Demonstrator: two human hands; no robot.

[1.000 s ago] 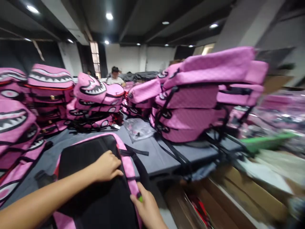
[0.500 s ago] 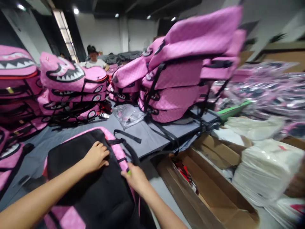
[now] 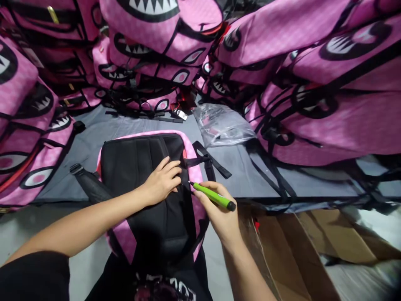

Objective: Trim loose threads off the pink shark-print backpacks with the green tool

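Note:
A pink and black backpack (image 3: 140, 163) lies with its black back panel up, partly on the grey table and partly over its near edge. My left hand (image 3: 163, 182) rests on the panel with its fingers spread, holding nothing. In my right hand (image 3: 219, 205) is a green pen (image 3: 214, 195) with a black end; its tip touches or nearly touches the seam between the black panel and the pink side. One black strap (image 3: 89, 184) sticks out at the left, and a loose strap end lies to the right of the bag.
Stacked pink backpacks with shark-teeth prints (image 3: 166, 37) line the back of the grey table (image 3: 250, 175). More backpacks (image 3: 354, 121) stand at the right, others at the left. A clear plastic bag (image 3: 222, 125) lies mid-table. Cardboard boxes (image 3: 291, 251) sit below at the right.
The view has turned down and closer to the backpack. My right hand now shows the green pen at the bag's right seam, where before it gripped the pink edge. My left hand stays on the panel.

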